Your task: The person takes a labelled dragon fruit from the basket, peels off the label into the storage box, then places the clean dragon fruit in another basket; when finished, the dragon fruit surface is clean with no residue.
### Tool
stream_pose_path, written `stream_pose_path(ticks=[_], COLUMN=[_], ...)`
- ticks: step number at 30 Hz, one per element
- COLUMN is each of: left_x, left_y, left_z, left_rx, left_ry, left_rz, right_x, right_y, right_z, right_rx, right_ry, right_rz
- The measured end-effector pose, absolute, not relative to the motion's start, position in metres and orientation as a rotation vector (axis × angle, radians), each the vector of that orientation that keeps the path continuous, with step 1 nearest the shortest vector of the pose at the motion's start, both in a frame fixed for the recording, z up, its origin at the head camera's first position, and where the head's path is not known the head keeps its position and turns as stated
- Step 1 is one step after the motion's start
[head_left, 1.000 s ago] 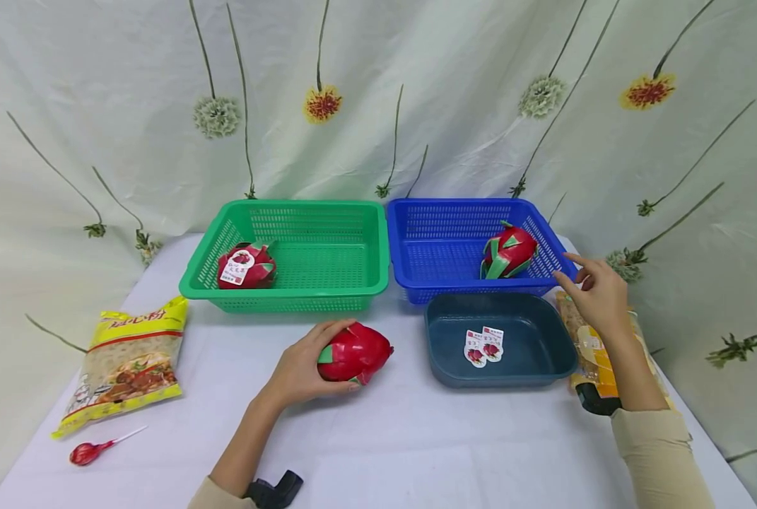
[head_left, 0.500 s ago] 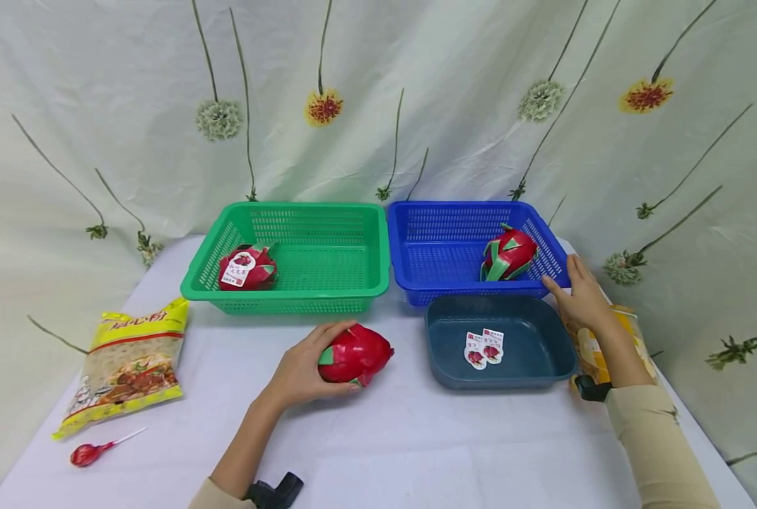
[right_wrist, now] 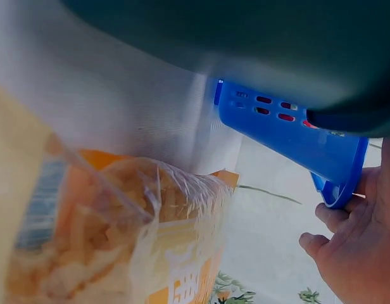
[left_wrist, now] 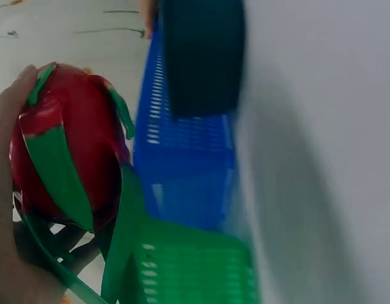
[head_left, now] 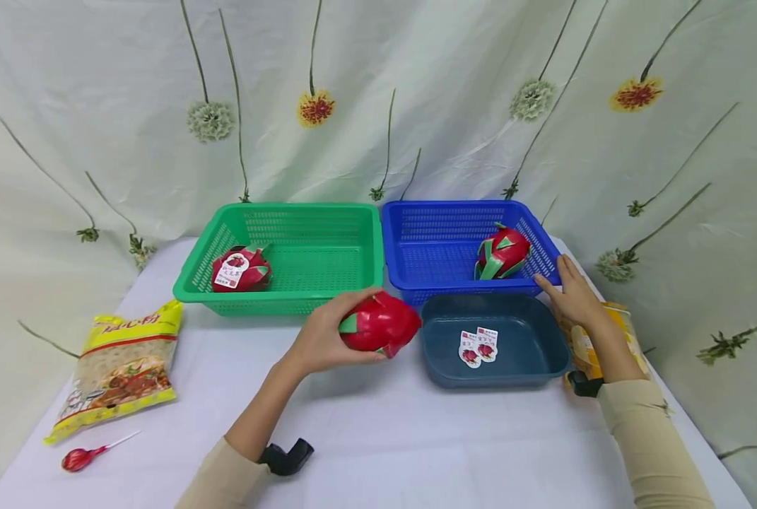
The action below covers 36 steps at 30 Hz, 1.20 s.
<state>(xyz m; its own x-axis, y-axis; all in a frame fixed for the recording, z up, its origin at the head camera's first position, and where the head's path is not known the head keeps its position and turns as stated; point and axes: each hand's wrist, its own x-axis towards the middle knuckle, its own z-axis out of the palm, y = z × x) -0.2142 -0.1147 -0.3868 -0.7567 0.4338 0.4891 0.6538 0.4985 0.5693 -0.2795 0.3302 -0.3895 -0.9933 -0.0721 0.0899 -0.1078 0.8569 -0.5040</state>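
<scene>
Evidently, a dragon fruit [head_left: 387, 326] is held by the left hand [head_left: 327, 341] above the white table [head_left: 442, 452], a shadow cast on the cloth beneath. Position: near the green basket [head_left: 276, 300], left of a dark tray [head_left: 527, 353]. The fruit is wrapped by fingers and thumb from its left side, presumably because a round body would roll from a looser hold. Skin noted as red and glossy, green on the scale tips; narrower end turned right; no label seen on the sides shown.

The near right corner of the blue basket [head_left: 467, 285] is gripped by the right hand [head_left: 574, 293], probably to steady it. Two labels [head_left: 487, 345] are laid in the tray, perhaps for easy reach. A labelled fruit [head_left: 255, 273] is held in the green basket, another fruit [head_left: 507, 247] in the blue.

Farther out: yellow bag [head_left: 120, 367] and lollipop [head_left: 79, 459] at left; orange bag [right_wrist: 188, 247] at right, partly hidden by the arm.
</scene>
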Motion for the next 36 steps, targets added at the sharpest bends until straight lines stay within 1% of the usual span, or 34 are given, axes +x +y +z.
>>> stream_pose_path(ticks=[4,6,8,12,14,17,21,25,31,36], left_x=[-0.243,-0.262,-0.283,-0.326,-0.345,-0.365,-0.377,-0.383,-0.389,-0.396], left_y=[-0.078,-0.057,-0.037,0.000,0.016,0.035,0.050,0.056,0.054,0.054], left_z=[-0.341,-0.325,-0.316,-0.322,-0.334,-0.354,-0.376,-0.386,-0.387,-0.388], left_rx=[-0.948,-0.906,-0.824,-0.593,-0.448,-0.211,-0.002,0.065,0.045,-0.071], left_ry=[-2.281,-2.206,-2.153,-2.093,-2.096,-2.152,-2.312,-2.470,-2.643,-2.752], left_rz=[-1.302,-1.397,-1.468,-1.578,-1.602,-1.603,-1.544,-1.463,-1.394,-1.356], right_x=[-0.280,-0.280,-0.281,-0.283,-0.283,-0.284,-0.284,-0.283,-0.279,-0.279], right_y=[0.330,0.329,0.327,0.324,0.323,0.322,0.319,0.320,0.322,0.326], right_z=[-0.386,-0.384,-0.384,-0.387,-0.389,-0.392,-0.395,-0.399,-0.399,-0.398], right_rx=[0.134,0.126,0.117,0.111,0.109,0.108,0.102,0.075,0.035,0.024], right_ry=[-2.962,-2.962,-2.963,-2.972,-2.972,-2.972,-2.972,-2.961,-2.941,-2.936], right_rz=[0.789,0.781,0.781,0.798,0.800,0.798,0.792,0.795,0.805,0.804])
